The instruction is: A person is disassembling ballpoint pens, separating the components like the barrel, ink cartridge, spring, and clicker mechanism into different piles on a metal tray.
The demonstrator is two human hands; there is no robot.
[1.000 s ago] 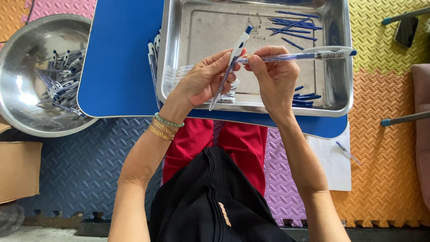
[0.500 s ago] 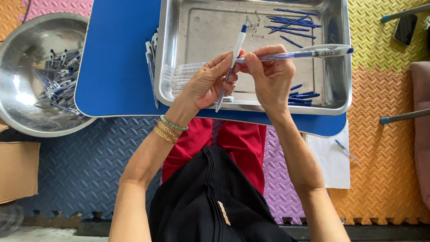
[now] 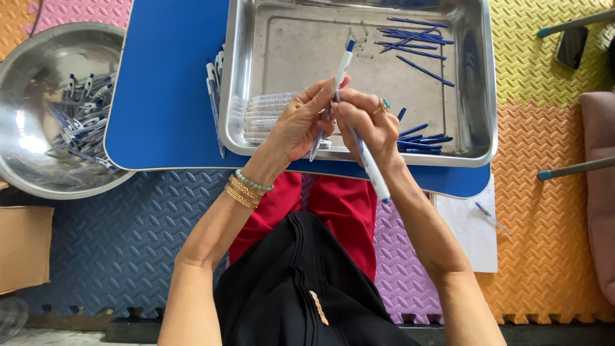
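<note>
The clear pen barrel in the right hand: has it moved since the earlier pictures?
Yes. The clear pen barrel has swung from lying across the steel tray to pointing down past its near rim, held by the right hand.

Steel bowl [image 3: 38,173] cut off left; pen [image 3: 337,83] middle hidden by fingers [image 3: 320,96].

clear pen barrel [image 3: 371,170] in right hand [image 3: 368,125], earlier level over tray, now tilted down toward lap
</note>
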